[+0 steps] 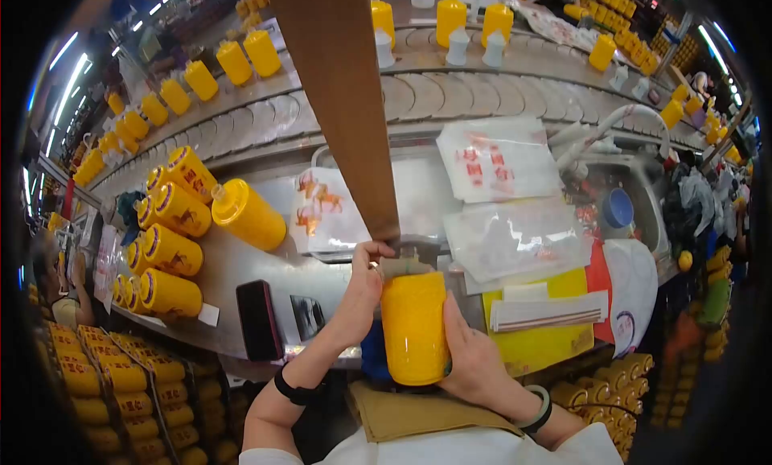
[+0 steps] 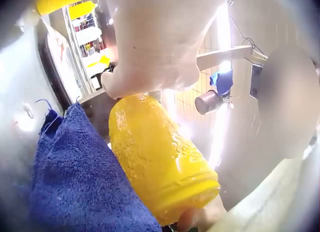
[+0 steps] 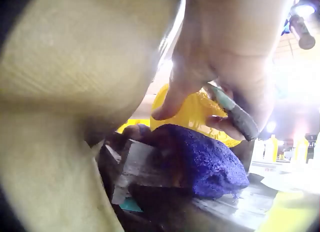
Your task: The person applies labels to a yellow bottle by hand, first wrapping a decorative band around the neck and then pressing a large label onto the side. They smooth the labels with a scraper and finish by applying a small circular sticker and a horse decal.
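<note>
A glossy yellow bottle (image 1: 414, 328) with a textured surface is held in front of the apron. My right hand (image 1: 474, 360) grips its right side near the lower end. At its upper end, the curled fingers of my left hand (image 1: 366, 284) hold it by the neck, where a pale strip (image 1: 404, 266) shows. From the left wrist, the left hand (image 2: 152, 47) covers the narrow end of the bottle (image 2: 155, 157). A blue towel (image 2: 85, 172) lies close beside it. In the right wrist view a green and grey strip (image 3: 230, 109) runs along a finger.
Several printed yellow bottles (image 1: 173, 252) lie at the left, by a black phone (image 1: 260, 320). Plastic bags (image 1: 515, 244) and a yellow sheet (image 1: 539, 328) are to the right, before a sink (image 1: 655, 216). A brown post (image 1: 342, 95) rises ahead; a conveyor (image 1: 426, 95) runs behind.
</note>
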Available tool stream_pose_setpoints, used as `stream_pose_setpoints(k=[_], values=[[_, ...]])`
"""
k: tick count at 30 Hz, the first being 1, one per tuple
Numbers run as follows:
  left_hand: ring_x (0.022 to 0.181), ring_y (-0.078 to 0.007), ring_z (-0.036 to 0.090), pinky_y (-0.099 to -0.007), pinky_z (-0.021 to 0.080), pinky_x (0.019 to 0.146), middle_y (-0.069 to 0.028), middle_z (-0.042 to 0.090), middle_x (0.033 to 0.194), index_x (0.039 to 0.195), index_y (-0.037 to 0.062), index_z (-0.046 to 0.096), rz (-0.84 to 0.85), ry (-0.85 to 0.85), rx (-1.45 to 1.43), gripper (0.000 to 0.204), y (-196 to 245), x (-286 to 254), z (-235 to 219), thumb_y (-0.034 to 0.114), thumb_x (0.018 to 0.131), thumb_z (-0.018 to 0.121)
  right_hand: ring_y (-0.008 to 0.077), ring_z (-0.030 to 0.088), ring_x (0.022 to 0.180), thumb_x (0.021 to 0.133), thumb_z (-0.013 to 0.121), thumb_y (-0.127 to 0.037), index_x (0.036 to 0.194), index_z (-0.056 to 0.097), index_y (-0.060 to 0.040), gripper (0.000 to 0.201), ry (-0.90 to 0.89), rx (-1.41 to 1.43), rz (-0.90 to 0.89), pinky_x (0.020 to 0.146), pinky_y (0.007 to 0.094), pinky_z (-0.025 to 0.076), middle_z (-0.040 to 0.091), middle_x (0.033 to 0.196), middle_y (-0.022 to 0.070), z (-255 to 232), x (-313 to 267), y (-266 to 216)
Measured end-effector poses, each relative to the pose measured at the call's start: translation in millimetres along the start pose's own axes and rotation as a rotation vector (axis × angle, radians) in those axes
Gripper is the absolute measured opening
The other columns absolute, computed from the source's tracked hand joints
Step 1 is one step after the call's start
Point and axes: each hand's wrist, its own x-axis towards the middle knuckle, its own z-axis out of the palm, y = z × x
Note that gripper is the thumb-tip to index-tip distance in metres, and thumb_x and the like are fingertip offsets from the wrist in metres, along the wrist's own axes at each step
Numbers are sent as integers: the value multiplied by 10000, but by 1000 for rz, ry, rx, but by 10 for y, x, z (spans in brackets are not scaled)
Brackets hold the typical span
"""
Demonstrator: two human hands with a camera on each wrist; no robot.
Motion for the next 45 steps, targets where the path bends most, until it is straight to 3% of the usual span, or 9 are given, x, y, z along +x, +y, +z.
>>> stream_pose_setpoints(k=[3,5,7,10,18,20,27,33,45], values=[[1281,-261,468,-388,349,1124,-153,434,1360,1496,-23,367,9,81,-147,694,164,-115,38,487,1052,522,388,680,869,681,920,-351,1565,228,133,1222,-26,88,-22,738,397,554,356,1593,327,-33,-28,59],[1275,-287,485,-396,357,1124,-159,435,1421,1576,1,292,164,102,328,777,120,-226,-14,355,987,654,410,679,939,645,951,-369,1578,204,118,1291,-94,156,22,774,402,563,339,1606,320,-144,-25,16],[1366,-300,454,-425,345,1162,-166,405,1516,1597,-2,229,146,93,375,939,45,-367,42,243,875,777,404,677,973,609,975,-353,1592,184,100,1340,-200,357,161,805,406,567,332,1611,315,-249,7,0],[1459,-301,415,-433,380,1181,-195,437,1512,1576,0,303,28,238,-220,1033,57,-430,362,158,747,898,358,675,969,593,998,-372,1590,221,92,1347,-147,259,50,778,367,570,347,1613,293,-221,63,57],[1298,-315,548,-407,490,1042,-207,499,1458,1479,-18,469,50,402,351,886,392,-375,488,186,742,916,239,642,839,636,984,-286,1516,463,23,1068,-288,524,164,706,300,535,558,1479,184,-494,229,266],[1295,-362,550,-424,480,1058,-216,530,1427,1433,-25,521,189,381,607,822,495,-298,471,183,741,912,227,631,857,697,951,-289,1443,577,-21,876,-123,336,141,706,296,527,610,1383,157,-577,326,273],[1298,-395,542,-460,458,1084,-217,583,1369,1367,-36,576,203,346,575,718,394,-298,481,163,755,894,250,624,866,807,865,-260,1342,668,-61,604,100,313,-68,691,324,519,628,1176,132,-413,776,268],[1271,-406,561,-469,469,1071,-218,600,1344,1338,-39,596,138,410,522,674,441,-279,502,143,753,879,209,578,711,806,859,-259,1266,707,-87,514,106,269,-109,663,334,516,617,1116,104,-323,896,262],[1246,-349,596,-423,494,1046,-220,582,1348,1431,-48,506,129,440,367,801,312,-306,509,170,758,881,207,547,715,794,847,-232,1243,732,-144,472,95,214,-152,662,333,504,619,1106,82,-293,933,263]])
